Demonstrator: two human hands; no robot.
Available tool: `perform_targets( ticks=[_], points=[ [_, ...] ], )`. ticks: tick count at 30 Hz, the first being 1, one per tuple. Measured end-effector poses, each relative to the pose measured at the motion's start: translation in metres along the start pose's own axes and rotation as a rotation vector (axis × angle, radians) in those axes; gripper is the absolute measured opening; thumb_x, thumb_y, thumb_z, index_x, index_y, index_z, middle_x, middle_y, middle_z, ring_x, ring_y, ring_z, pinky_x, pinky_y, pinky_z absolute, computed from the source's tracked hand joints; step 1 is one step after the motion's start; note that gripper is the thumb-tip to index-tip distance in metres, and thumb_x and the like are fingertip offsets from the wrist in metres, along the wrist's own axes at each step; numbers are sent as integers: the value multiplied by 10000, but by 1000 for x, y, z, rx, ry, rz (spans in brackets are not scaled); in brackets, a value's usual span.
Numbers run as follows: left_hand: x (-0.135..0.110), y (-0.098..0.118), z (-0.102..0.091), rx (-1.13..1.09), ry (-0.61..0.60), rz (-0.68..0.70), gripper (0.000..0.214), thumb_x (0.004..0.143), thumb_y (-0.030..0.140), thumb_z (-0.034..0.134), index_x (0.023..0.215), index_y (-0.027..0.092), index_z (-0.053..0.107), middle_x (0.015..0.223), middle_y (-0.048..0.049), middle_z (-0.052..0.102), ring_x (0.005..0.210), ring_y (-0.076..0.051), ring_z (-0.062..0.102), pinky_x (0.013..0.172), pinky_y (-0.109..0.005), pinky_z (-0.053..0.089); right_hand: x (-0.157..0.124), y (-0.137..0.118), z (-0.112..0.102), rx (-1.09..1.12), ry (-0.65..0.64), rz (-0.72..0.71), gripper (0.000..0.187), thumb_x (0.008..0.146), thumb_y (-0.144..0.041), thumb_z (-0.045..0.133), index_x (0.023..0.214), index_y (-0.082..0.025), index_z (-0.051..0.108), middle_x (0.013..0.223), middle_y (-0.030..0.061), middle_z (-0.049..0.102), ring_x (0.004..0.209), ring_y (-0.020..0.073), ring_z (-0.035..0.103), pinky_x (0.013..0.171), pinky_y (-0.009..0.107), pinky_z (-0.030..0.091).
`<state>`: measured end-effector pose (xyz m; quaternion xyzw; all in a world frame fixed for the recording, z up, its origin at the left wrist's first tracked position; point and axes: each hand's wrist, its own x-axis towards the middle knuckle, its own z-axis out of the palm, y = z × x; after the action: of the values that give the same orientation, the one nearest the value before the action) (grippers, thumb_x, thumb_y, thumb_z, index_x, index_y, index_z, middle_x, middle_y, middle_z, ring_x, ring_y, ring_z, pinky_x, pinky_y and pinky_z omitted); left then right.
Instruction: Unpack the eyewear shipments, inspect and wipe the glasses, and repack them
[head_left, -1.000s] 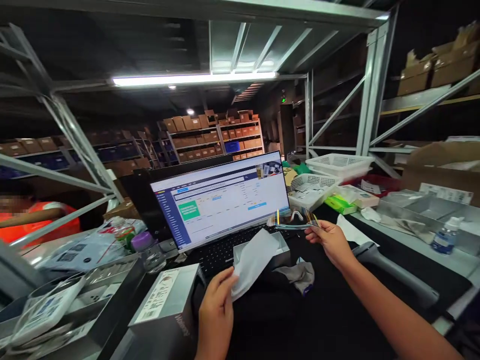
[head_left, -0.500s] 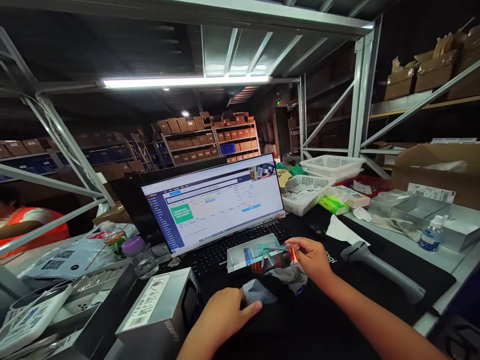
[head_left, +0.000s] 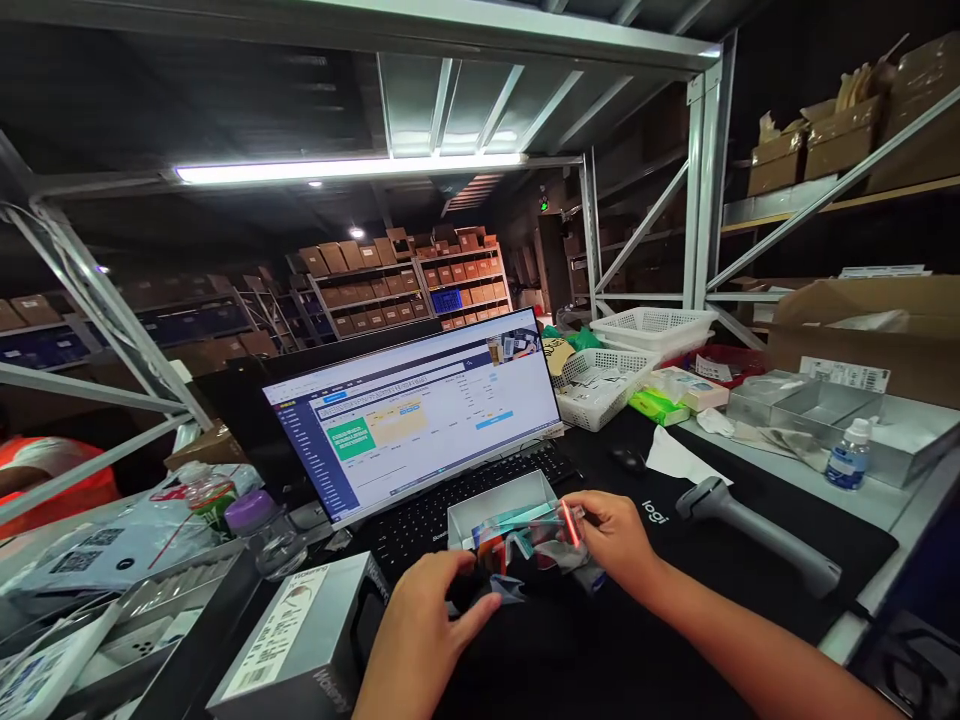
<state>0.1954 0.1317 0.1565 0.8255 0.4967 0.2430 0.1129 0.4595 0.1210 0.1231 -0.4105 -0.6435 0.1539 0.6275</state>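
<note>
My right hand [head_left: 619, 540] is closed on a pair of glasses [head_left: 536, 528] with shiny, iridescent lenses, held low over the black mat in front of a small open box [head_left: 487, 500]. My left hand [head_left: 427, 625] pinches a grey cloth pouch [head_left: 504, 586] just left of the glasses. The glasses touch or overlap the pouch; I cannot tell whether they are inside it. More grey cloth [head_left: 592, 575] lies under my right hand.
Behind the box are a keyboard [head_left: 420, 520] and a lit monitor [head_left: 412, 410]. A grey carton [head_left: 300, 640] stands at the near left. A barcode scanner [head_left: 757, 535], mouse [head_left: 626, 460], bottle [head_left: 847, 462], metal trays [head_left: 825, 405] and white baskets [head_left: 652, 325] are to the right.
My right hand brought the glasses down from above the keyboard to the mat before the box. My left hand let go of a white sheet and took hold of the grey pouch.
</note>
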Motion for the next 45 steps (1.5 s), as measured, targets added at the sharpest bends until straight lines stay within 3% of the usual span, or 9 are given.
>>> perform_targets(
  ticks=[5,9,14,19,22,30,35,39,45],
  points=[
    [4,-8,10,-270,80,78,1017,639,356,815,1501,211,296,1513,-160,428,1335,-308,493,1133,-506,379,-3,-4,3,70,21,74,156,816,-260,615,806,-212,762,688,29,735,640,184,667,635,282,493],
    [11,0,9,-467,12,4,781,654,261,776,1375,205,482,1425,-127,542,1246,-272,579,1106,-422,425,-5,-9,6,193,16,213,235,766,-434,721,778,-204,766,718,56,743,689,217,674,646,309,511],
    [9,3,3,-876,29,-198,401,682,452,792,941,154,719,889,-80,741,799,-219,685,712,-295,553,-4,-9,15,468,-140,515,539,661,-690,756,693,-157,682,608,57,691,511,172,645,473,257,496],
    [5,8,8,-1119,-21,-109,544,604,435,880,1075,211,726,1113,-87,721,1018,-256,666,944,-361,511,-2,1,22,631,-152,708,505,637,-605,836,715,-137,661,658,49,695,542,112,646,484,184,482],
    [5,10,12,-1074,-90,-62,396,722,435,810,1047,217,747,1107,-80,729,1056,-268,649,1003,-391,470,-3,5,24,665,-149,740,485,644,-572,852,722,-133,662,656,38,686,533,95,626,481,174,468],
    [3,10,16,-1220,69,-154,445,788,584,717,960,174,730,844,-67,751,894,-224,688,918,-352,512,4,12,15,706,-239,694,562,649,-671,802,737,-155,597,523,-37,581,373,35,429,376,151,296],
    [2,16,13,-1315,40,-191,489,780,602,719,965,151,679,578,21,600,548,-107,564,601,-223,483,12,16,0,669,-336,573,656,678,-840,623,628,-209,452,392,-126,357,307,15,157,333,169,135],
    [3,12,8,-1186,-157,-231,477,798,606,694,966,162,641,541,56,556,372,-22,314,426,-166,277,22,16,-19,521,-444,463,708,694,-913,484,540,-231,377,349,-110,310,299,40,191,339,192,182],
    [11,-8,2,-677,-105,-38,500,825,671,586,959,194,653,674,-17,655,615,-159,603,590,-243,482,27,5,-39,112,-425,248,519,836,-644,636,607,-193,517,500,-62,493,422,85,422,442,205,296]
  ],
)
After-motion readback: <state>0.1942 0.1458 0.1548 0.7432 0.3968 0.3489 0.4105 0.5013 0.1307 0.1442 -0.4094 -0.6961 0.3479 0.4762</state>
